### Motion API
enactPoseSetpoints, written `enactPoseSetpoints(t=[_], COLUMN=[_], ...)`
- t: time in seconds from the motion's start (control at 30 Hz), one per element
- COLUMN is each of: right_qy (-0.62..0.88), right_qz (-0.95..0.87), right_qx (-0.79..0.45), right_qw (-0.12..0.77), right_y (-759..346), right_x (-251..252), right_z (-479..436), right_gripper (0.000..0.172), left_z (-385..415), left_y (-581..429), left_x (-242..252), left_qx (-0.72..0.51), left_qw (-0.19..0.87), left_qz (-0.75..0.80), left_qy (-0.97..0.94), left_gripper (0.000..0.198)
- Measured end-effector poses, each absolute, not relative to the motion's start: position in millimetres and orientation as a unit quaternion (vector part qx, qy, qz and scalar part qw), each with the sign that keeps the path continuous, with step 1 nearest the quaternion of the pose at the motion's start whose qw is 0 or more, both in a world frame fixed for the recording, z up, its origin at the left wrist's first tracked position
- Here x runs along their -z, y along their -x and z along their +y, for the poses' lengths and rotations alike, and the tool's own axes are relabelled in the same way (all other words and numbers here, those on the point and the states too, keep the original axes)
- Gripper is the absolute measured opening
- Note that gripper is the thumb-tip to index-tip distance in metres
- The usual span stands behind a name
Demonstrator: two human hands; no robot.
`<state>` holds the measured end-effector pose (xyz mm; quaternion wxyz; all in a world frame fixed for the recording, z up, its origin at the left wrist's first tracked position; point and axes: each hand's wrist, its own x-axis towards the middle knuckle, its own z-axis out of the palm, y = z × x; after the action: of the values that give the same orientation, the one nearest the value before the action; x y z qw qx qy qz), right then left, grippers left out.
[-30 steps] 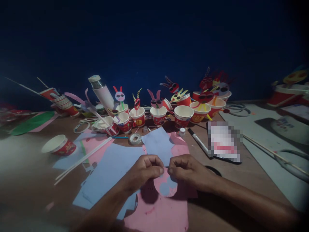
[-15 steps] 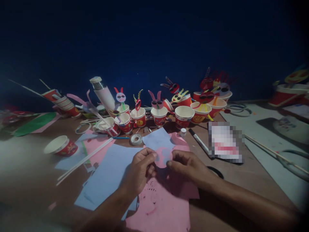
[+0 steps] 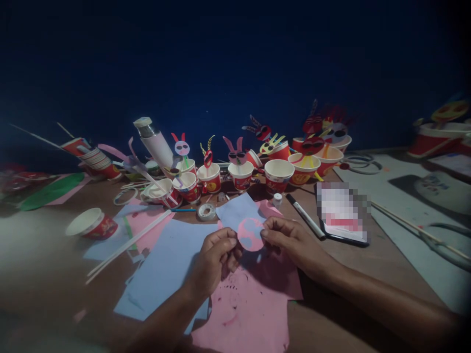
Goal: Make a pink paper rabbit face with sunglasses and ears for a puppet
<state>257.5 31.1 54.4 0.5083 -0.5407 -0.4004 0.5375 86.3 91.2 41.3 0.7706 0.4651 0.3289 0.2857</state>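
Both hands hold up a small round pink paper cutout (image 3: 250, 234) with pale blue patches on it, just above the table. My left hand (image 3: 215, 260) pinches its left edge with thumb and fingers closed. My right hand (image 3: 290, 240) pinches its right edge the same way. Under the hands lie a pink paper sheet (image 3: 250, 309) and a light blue paper sheet (image 3: 165, 269).
A row of red paper cups (image 3: 241, 176) with paper animal faces on sticks stands behind. A tape roll (image 3: 206, 211), a black marker (image 3: 305, 215), a tipped cup (image 3: 91, 224), white sticks (image 3: 128, 240) and a tilted bottle (image 3: 154, 142) lie around. Scissors (image 3: 441, 240) rest at right.
The pink cutout hung low between my hands a second ago; both hands have lifted it up and away from me and turned its face toward me.
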Motion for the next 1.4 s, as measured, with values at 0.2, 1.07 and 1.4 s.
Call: enactPoseSetpoints(t=[0.2, 1.07, 1.4], right_qy=[0.538, 0.523, 0.527], right_qz=[-0.415, -0.403, -0.424], right_qx=[-0.538, -0.582, -0.549], right_qw=[0.498, 0.475, 0.490], right_y=[-258.2, -250.5, -251.1], right_x=[-54.3, -41.7, -41.0], right_z=[31.1, 27.9, 27.7], right_gripper=[0.028, 0.032, 0.037], left_z=[92.3, 88.8, 88.0], left_y=[-82.8, -82.6, -86.4], left_x=[-34.1, -30.7, -28.0], left_qx=[-0.248, -0.256, -0.269], left_qw=[0.740, 0.723, 0.706], left_qz=[0.350, 0.345, 0.366], left_qy=[-0.518, -0.541, -0.544], left_gripper=[0.013, 0.018, 0.021])
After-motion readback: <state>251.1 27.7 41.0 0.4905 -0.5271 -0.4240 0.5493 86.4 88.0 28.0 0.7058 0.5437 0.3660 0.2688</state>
